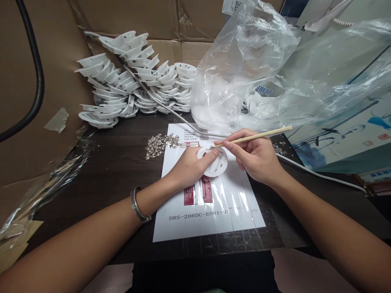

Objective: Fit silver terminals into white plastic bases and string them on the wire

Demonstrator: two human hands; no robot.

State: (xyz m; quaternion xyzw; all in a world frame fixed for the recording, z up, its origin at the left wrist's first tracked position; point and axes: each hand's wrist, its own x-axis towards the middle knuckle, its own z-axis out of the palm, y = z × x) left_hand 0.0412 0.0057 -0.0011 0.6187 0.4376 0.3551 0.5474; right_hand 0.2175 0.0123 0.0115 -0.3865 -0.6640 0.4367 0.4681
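Note:
My left hand (191, 165) holds a round white plastic disc (218, 166) by its left side, the thumb lying on its face. In my right hand (255, 156) is a thin wooden stick (262, 134), pinched near its lower end, whose tip reaches the disc's upper edge. A small metal piece seems to lie on the disc near that tip, too small to make out clearly. Both hands are above a printed sheet (210, 224) with red pictures on the dark table. A pile of small metal parts (155, 146) lies left of the sheet.
Many white discs (122, 77) are stacked at the back left against cardboard (159, 20). A clear plastic bag (232, 61) with white parts stands at the back. A grey cable (320, 173) crosses the table (100, 175). More small metal parts (279, 149) lie beyond my right hand.

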